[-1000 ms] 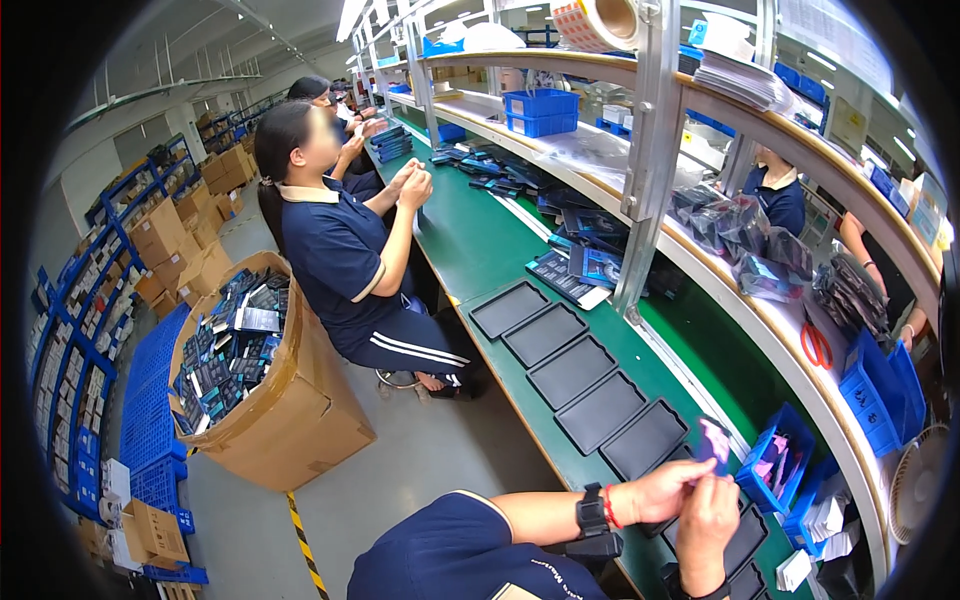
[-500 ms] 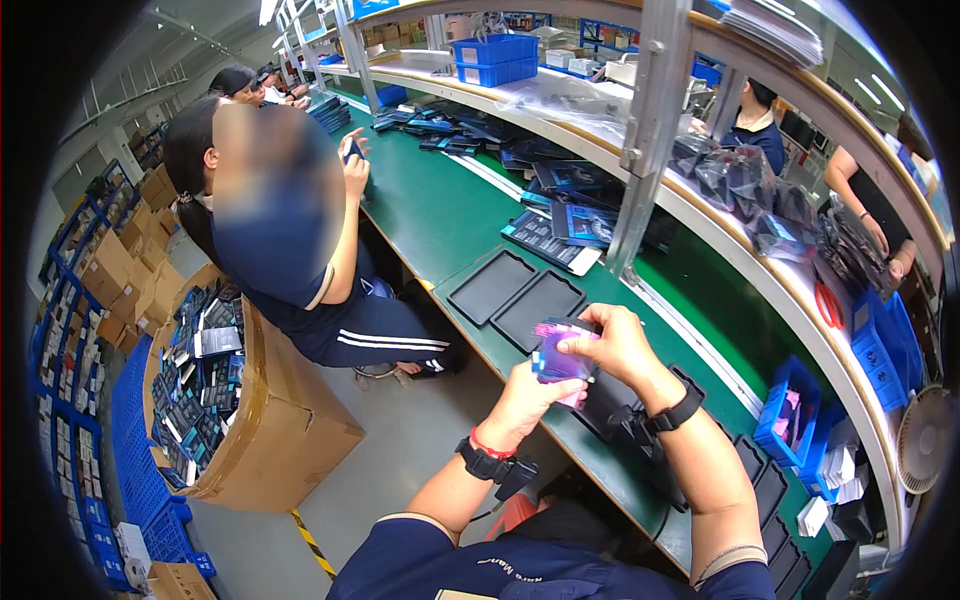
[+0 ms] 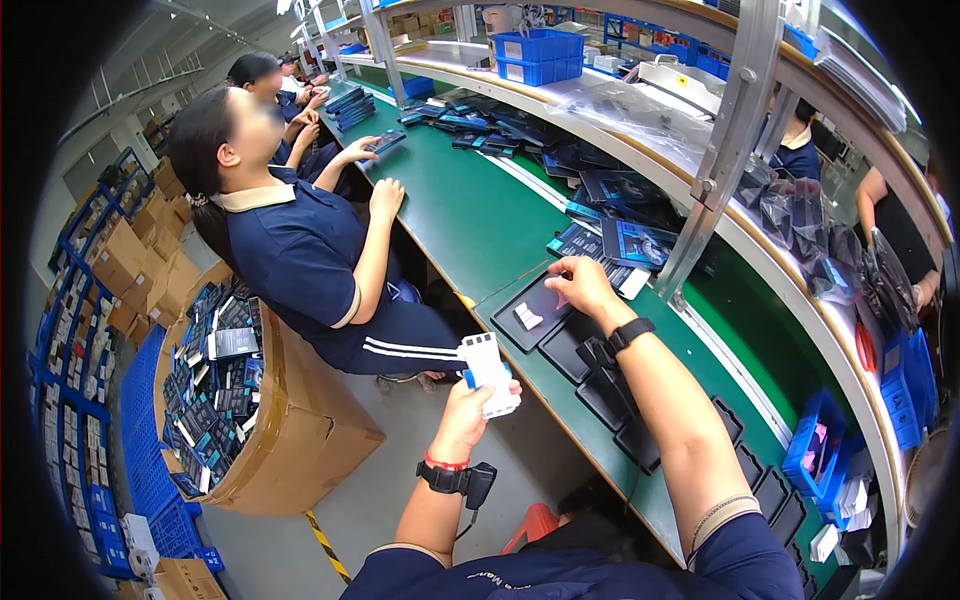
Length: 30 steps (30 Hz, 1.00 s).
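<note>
My left hand (image 3: pixel 462 418) is closed round a stack of thin white rectangular pieces (image 3: pixel 487 375) with small dark slots at the ends and a bit of blue beside the thumb. They are held up off the near edge of the table. Over a shallow black tray (image 3: pixel 508 335) hovers my right hand (image 3: pixel 588 288), thumb and forefinger drawn together. Whether they pinch anything is too unclear to tell. A small pale pink piece (image 3: pixel 528 317) lies in that tray, with a blurred pinkish patch nearer my fingers. More black trays (image 3: pixel 562 355) lie alongside, partly under my right forearm.
Flat dark boxes (image 3: pixel 640 243) are heaped along the green table (image 3: pixel 450 240). A metal post (image 3: pixel 715 170) and a shelf stand at its far side. Blue bins (image 3: pixel 812 445) sit at right. A co-worker (image 3: pixel 290 240) stands at left, by a large carton (image 3: pixel 310 420) of small boxes.
My hands have drawn apart. The left moved left and down with white pieces; the right moved up over the tray, where a pink piece now lies. The co-worker's hands lowered to the table.
</note>
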{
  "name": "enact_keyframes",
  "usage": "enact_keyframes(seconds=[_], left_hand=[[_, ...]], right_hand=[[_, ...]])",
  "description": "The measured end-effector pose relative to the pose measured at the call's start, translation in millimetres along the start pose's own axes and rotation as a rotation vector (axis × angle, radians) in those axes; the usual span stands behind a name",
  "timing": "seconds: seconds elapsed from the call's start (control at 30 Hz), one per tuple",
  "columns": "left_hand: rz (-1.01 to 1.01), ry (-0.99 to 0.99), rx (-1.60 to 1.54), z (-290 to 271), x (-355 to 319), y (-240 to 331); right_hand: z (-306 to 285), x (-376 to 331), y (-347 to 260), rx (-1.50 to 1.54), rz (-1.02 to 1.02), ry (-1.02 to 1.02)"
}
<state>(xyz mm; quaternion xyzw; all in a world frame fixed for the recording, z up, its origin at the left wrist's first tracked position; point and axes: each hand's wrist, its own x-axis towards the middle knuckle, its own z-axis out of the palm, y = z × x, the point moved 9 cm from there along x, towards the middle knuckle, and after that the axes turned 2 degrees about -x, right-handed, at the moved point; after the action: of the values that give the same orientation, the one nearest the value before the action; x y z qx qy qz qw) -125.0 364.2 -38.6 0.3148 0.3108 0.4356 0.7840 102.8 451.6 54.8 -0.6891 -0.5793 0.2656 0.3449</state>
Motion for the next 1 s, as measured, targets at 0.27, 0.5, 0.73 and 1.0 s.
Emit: enact_keyframes(seconds=[0.27,0.5,0.73,1.0], left_hand=[[0.133,-0.12,0.253,40.7,13.6,0.4],[-0.033,0.01,0.076,45.7,29.0,-11.1],[0.019,-0.188,0.259,72.8,10.2,-20.3],[0.017,-0.11,0.344,86.7,13.3,-32.0]], right_hand=[[24.5,-67.2,-25.6,0.139,-0.127,-0.251],[-31.2,-54.6,58.1,-0.036,0.172,0.064],[-45.4,-102.2,11.7,-0.286,-0.153,0.256],[-53.7,-141.3,56.2,-0.033,0.096,0.211]])
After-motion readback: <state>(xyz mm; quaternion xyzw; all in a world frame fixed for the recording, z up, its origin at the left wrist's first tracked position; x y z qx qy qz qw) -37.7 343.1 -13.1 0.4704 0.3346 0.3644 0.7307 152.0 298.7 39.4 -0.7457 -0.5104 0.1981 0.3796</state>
